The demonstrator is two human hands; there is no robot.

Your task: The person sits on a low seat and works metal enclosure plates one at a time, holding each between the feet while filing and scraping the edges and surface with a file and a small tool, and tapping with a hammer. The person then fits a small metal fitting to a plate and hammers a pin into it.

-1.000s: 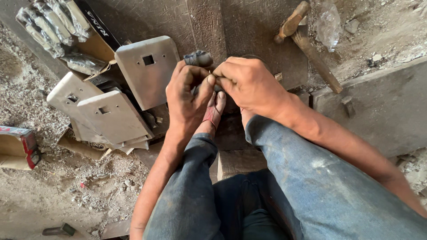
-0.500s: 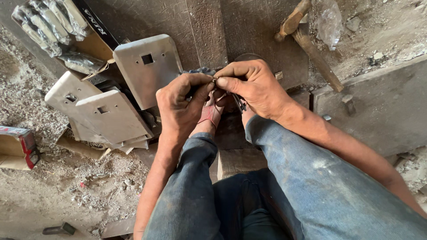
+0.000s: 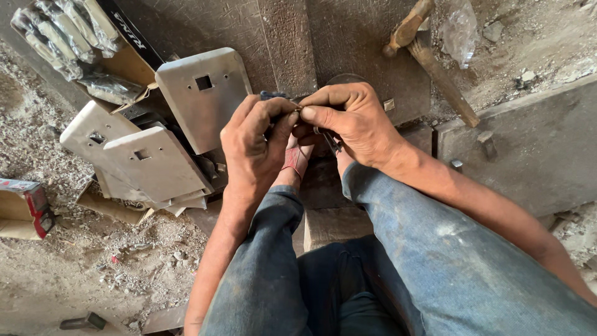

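Note:
My left hand (image 3: 255,146) and my right hand (image 3: 348,121) meet above my foot in a red-strapped sandal (image 3: 297,160). Between the fingertips of both hands sits a small dark metal part (image 3: 323,134), mostly hidden by the fingers. A dark rounded bit (image 3: 272,95) shows just above my left hand's knuckles. My knees in blue jeans (image 3: 398,249) fill the lower frame.
Several flat metal plates with square holes (image 3: 202,93) (image 3: 149,162) lie stacked at the left. A cardboard box of wrapped parts (image 3: 68,34) sits at top left. A wooden-handled hammer (image 3: 429,56) lies at top right. A small red box (image 3: 28,205) rests on rubble.
Both hands have drawn closer together and closed around the small part; the dark piece that showed above the left hand is now mostly covered.

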